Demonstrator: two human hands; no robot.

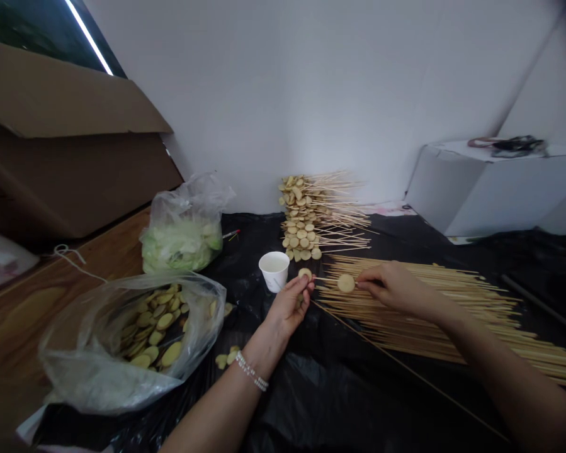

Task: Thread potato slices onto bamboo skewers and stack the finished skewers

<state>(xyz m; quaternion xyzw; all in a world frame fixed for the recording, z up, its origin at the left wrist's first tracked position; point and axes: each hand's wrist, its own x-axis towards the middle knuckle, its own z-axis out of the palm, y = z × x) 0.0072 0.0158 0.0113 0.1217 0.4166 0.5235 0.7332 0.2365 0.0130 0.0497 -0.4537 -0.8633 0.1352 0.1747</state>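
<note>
My left hand (pixel 289 306) pinches a potato slice (pixel 305 273) — my right hand (pixel 395 288) grips a bamboo skewer (pixel 330 281) through another slice (pixel 345 283). Loose skewers (pixel 434 321) lie beneath my right hand.

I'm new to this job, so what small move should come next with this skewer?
Probably slide the pale round potato slice along the thin bamboo skewer toward the second slice by the left hand: the right hand is right beside the first slice, and the two slices sit apart.
</note>
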